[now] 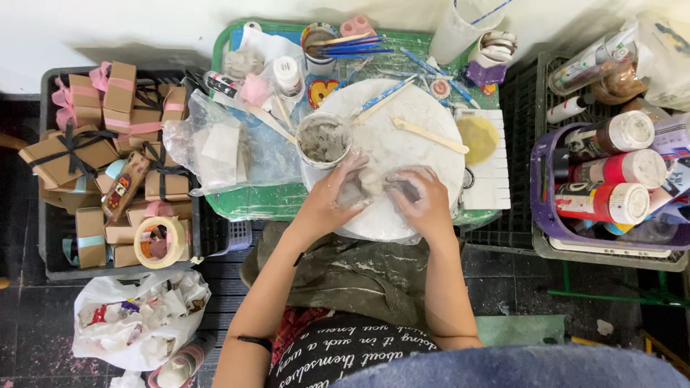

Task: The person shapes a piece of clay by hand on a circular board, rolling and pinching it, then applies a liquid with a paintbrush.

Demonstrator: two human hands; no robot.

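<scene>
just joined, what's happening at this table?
A person is shaping a small lump of grey clay with both hands, left hand and right hand, on a round white board. A cup of grey slip sits beside it, with wooden tools lying on the board.

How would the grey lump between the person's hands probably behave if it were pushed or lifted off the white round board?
The clay lump would likely dent rather than slide: the left hand and right hand pressing it are smeared grey. It looks wet, so probably sticky, clinging to the round board. Its squat shape seems unlikely to roll.
</scene>
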